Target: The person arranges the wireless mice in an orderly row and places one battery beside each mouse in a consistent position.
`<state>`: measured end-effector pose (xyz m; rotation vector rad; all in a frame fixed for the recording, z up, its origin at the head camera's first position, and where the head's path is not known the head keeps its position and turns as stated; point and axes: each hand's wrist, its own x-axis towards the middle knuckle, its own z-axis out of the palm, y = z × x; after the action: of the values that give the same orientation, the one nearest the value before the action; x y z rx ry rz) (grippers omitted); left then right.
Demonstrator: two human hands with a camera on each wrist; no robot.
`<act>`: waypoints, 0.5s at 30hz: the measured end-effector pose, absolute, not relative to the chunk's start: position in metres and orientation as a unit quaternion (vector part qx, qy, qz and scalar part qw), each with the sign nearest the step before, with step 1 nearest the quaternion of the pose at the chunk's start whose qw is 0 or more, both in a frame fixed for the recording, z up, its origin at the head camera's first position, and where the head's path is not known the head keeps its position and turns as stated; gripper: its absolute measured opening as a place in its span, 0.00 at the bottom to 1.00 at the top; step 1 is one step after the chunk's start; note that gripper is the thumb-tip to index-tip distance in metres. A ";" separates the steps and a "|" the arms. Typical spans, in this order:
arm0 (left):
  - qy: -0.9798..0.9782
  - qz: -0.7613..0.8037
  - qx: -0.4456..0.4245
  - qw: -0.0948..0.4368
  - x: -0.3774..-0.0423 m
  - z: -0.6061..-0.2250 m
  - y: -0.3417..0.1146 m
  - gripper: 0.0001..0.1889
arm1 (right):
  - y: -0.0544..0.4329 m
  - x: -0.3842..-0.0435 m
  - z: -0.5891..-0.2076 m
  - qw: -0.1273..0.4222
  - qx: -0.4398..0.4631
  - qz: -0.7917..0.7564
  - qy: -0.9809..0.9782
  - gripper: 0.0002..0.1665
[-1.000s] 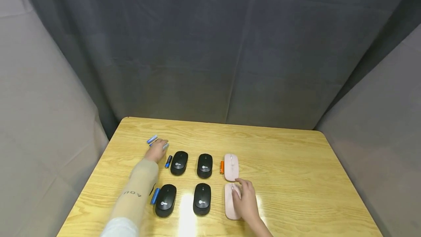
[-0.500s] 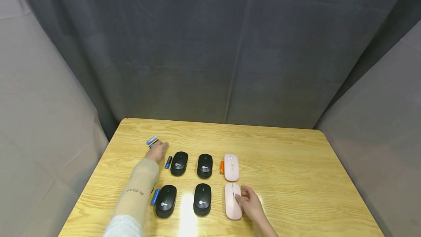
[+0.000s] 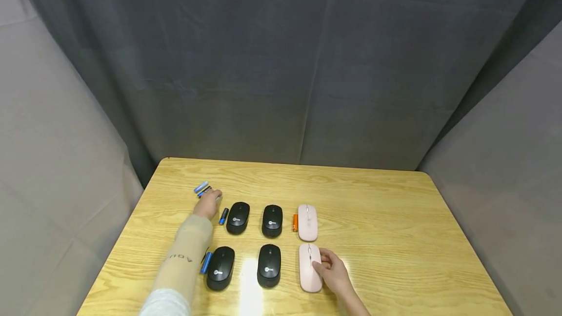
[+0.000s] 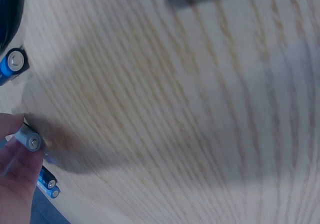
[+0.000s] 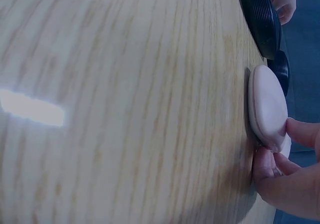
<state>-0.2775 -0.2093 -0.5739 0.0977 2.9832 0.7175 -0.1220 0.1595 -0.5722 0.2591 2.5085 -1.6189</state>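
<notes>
My left hand (image 3: 208, 203) is at the far left of the table, pinching a pale-blue battery (image 4: 31, 138) between thumb and fingers; in the head view the hand mostly hides it. Just beyond lie several batteries (image 3: 201, 187) side by side. A black-and-blue battery (image 3: 224, 216) lies close to this hand, left of a black mouse (image 3: 238, 217). My right hand (image 3: 335, 272) grips the near pink mouse (image 3: 309, 279) at its right side. In the right wrist view the thumb lies on top of its pink shell (image 5: 270, 104), with curled fingers (image 5: 263, 169) low at its edge.
Three more black mice stand in two rows: one (image 3: 272, 221) at the back and two (image 3: 221, 268) in front. A blue battery (image 3: 206, 263) lies beside the front left one. Beyond the held mouse is another pink mouse (image 3: 308, 223), an orange battery (image 3: 295, 223) at its left.
My right hand has shifted from over the near pink mouse's front to its right side, fingers curling in. My left hand stays near the same place, its battery now more hidden by the fingers.
</notes>
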 end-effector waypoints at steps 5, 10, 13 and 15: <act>0.970 0.239 0.025 0.035 -0.276 -0.573 -0.210 0.16 | 0.160 -0.122 -0.572 0.072 0.088 -0.538 0.835 0.27; 0.960 0.277 -0.001 0.035 -0.276 -0.575 -0.211 0.12 | 0.160 -0.122 -0.572 0.077 0.087 -0.540 0.834 0.27; 0.937 0.345 -0.038 0.045 -0.274 -0.572 -0.210 0.12 | 0.161 -0.122 -0.572 0.080 0.087 -0.541 0.833 0.27; 0.912 0.401 -0.062 0.053 -0.274 -0.569 -0.209 0.12 | 0.161 -0.122 -0.572 0.081 0.089 -0.540 0.833 0.27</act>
<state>-0.2736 -0.2091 -0.5687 -0.1899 2.7729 1.2198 -0.1220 0.1606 -0.5719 0.2649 2.4893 -1.6146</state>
